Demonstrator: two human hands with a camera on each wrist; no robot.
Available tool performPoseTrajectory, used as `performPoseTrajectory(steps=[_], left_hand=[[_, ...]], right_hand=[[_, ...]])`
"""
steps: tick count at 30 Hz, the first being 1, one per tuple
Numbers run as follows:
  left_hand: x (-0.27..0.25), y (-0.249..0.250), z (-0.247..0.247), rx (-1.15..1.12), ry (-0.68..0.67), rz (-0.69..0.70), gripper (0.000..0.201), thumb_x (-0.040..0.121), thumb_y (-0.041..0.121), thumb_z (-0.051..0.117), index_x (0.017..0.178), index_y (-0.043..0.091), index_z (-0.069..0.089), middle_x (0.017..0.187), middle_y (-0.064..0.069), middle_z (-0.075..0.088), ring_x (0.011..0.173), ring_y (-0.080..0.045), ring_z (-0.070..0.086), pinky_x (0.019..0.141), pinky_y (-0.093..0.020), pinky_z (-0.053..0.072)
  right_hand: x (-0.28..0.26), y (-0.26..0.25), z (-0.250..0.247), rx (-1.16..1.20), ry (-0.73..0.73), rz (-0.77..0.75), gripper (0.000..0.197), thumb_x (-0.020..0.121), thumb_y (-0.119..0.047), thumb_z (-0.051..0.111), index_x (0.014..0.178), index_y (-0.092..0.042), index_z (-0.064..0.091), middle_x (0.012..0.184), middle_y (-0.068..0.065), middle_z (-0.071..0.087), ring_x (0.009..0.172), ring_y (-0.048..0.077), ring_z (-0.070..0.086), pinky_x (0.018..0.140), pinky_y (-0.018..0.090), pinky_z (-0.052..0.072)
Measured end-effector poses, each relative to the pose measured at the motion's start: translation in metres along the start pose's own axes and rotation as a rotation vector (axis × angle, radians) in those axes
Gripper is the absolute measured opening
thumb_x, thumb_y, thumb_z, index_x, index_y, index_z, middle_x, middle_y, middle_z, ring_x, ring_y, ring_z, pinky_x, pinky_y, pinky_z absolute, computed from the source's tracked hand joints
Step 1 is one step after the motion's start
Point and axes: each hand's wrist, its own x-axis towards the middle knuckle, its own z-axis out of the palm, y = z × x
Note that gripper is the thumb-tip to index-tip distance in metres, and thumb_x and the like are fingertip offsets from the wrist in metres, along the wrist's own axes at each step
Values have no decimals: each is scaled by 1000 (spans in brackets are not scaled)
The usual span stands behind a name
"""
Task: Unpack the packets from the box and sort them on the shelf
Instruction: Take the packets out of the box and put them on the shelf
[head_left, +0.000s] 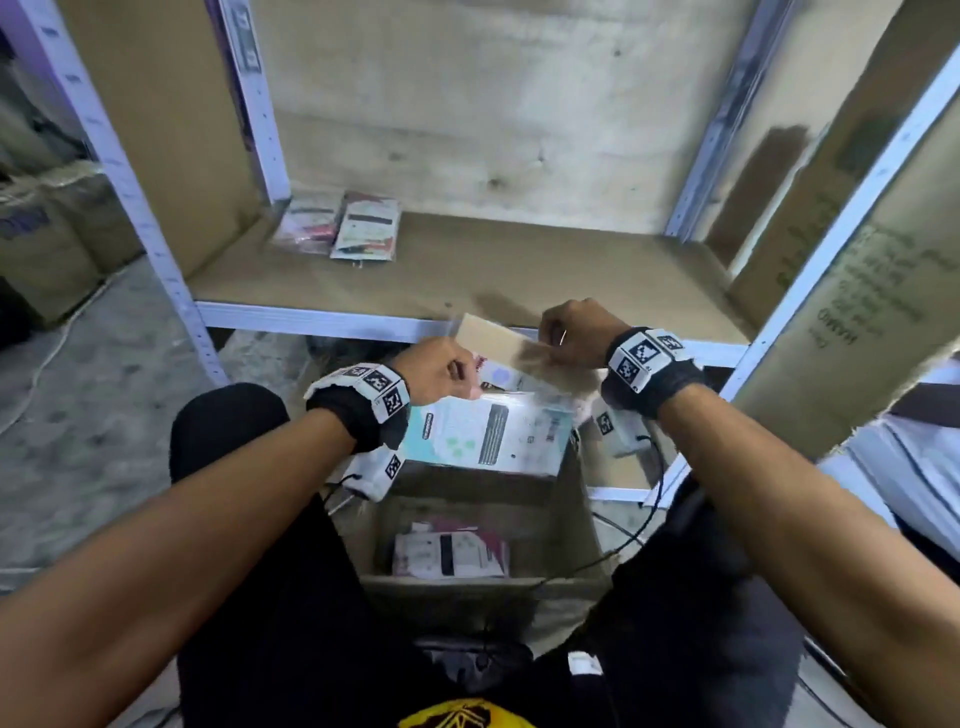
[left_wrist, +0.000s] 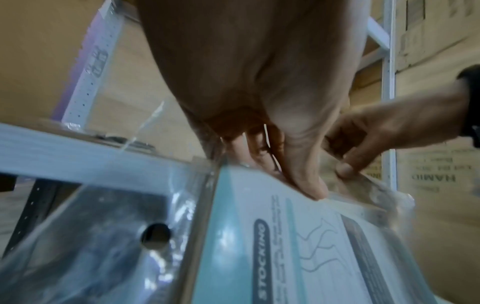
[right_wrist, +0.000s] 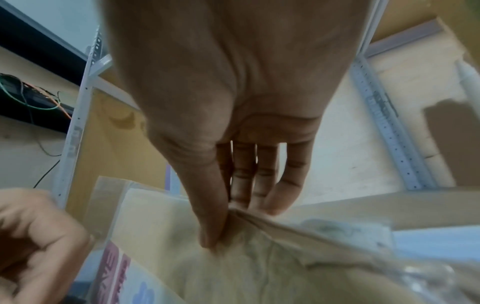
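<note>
Over the open cardboard box (head_left: 582, 525), my left hand (head_left: 462, 374) grips a small stack of packets; a teal-and-white stocking packet (head_left: 493, 431) lies on top. In the left wrist view my left hand (left_wrist: 280, 176) has its thumb pressed on that teal packet (left_wrist: 259, 236). My right hand (head_left: 550, 338) pinches the upper edge of a beige packet (head_left: 498, 338) at the far end of the stack. The right wrist view shows thumb and fingers of the right hand (right_wrist: 228, 222) closed on the beige packet (right_wrist: 233, 267). A pink-and-white packet (head_left: 449, 553) lies inside the box.
Two packets (head_left: 343, 228) lie side by side at the back left of the brown shelf board (head_left: 519, 270). White metal uprights (head_left: 140, 208) frame the shelf. Cardboard cartons (head_left: 857, 291) stand at the right, more cartons (head_left: 47, 244) on the floor at the left.
</note>
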Motion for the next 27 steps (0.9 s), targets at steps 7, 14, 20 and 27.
performPoseTrajectory(steps=[7,14,20,27], left_hand=[[2,24,-90,49,62,-7,12,82,30,77,81,18,74,80,10,72,72,-2,65,60,-12,45],[2,9,-159,-82,216,-55,10,82,30,77,77,21,75,76,10,74,74,-6,67,68,-21,48],[2,-19,-170,-412,416,-186,23,91,20,67,101,0,72,104,-21,71,90,-22,64,87,-38,51],[29,-52,-167,-631,641,-337,31,97,24,60,113,-1,67,101,-14,70,68,1,69,68,-10,53]], right_hand=[[-8,10,-64,55,106,38,14,80,-23,77,90,-20,68,92,-1,70,79,14,58,64,19,40],[3,28,-101,216,206,118,19,79,-23,80,80,-27,62,83,-3,64,73,15,58,70,24,42],[26,33,-97,659,214,194,21,84,-15,77,80,-14,57,76,6,60,66,20,57,64,31,54],[66,7,-70,1132,215,223,16,90,-6,69,99,-3,56,77,11,53,67,21,51,64,31,45]])
